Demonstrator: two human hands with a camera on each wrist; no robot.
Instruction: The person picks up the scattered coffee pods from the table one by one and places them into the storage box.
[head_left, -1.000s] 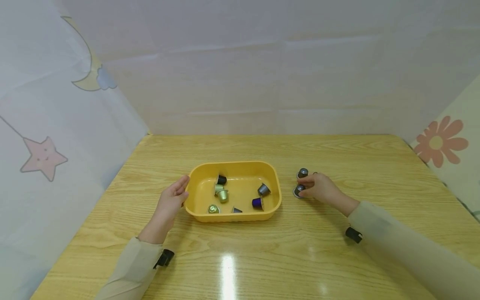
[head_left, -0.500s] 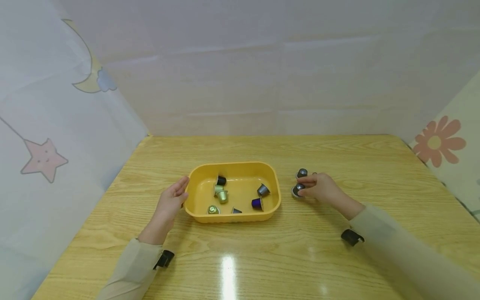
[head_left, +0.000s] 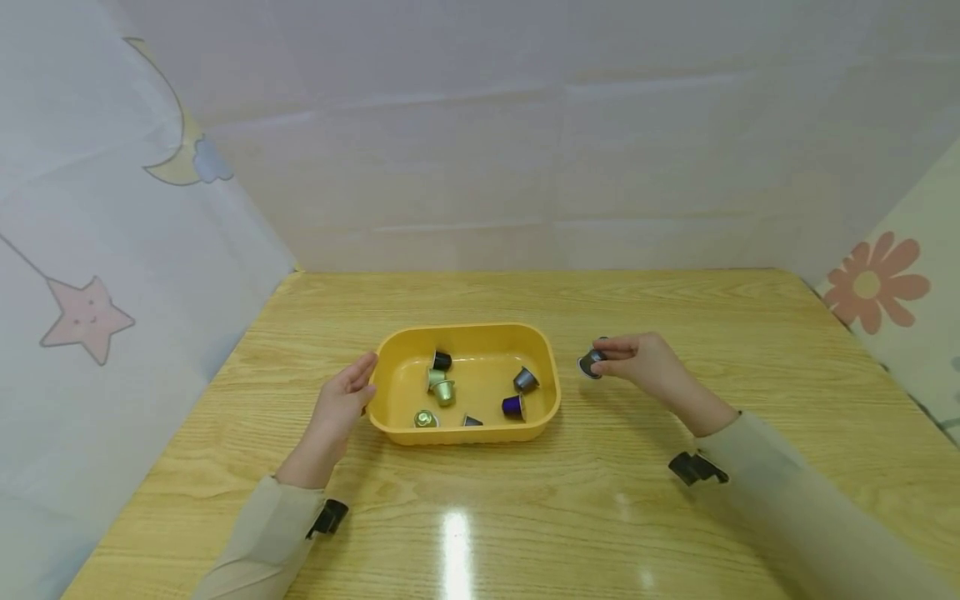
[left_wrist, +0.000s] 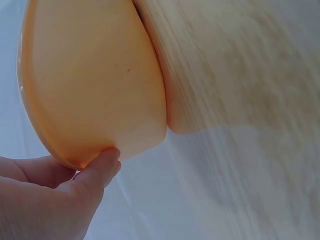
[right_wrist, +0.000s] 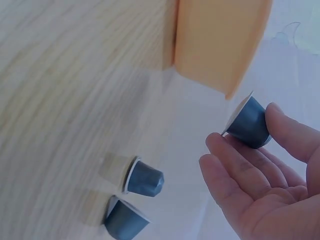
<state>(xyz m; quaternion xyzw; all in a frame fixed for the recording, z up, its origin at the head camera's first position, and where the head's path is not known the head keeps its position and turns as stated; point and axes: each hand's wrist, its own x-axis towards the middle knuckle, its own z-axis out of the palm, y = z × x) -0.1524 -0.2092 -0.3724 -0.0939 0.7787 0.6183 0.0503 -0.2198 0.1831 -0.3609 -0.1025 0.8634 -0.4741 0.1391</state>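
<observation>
A yellow plastic tray (head_left: 465, 436) stands on the wooden table with several coffee capsules inside. At its left end my left hand (head_left: 341, 408) holds the rim, and the left wrist view shows fingertips against the outer wall. To the right of the tray, my right hand (head_left: 651, 367) pinches a dark grey coffee capsule (right_wrist: 248, 122) between thumb and fingers, tilted and raised off the table. Below that hand in the right wrist view, two more dark capsules lie on the table: one capsule (right_wrist: 145, 178) and another capsule (right_wrist: 126, 219). The head view mostly hides these behind the fingers.
Inside the tray are a black capsule (head_left: 442, 360), green capsules including one (head_left: 445, 393), a purple capsule (head_left: 513, 407) and a grey capsule (head_left: 527, 380). A pale sheet (head_left: 480, 167) printed with a moon, star and flower encloses the table (head_left: 525, 517).
My right hand has lifted the nearer dark capsule off the table and moved it slightly away from me and left. The left hand and the tray stay in place.
</observation>
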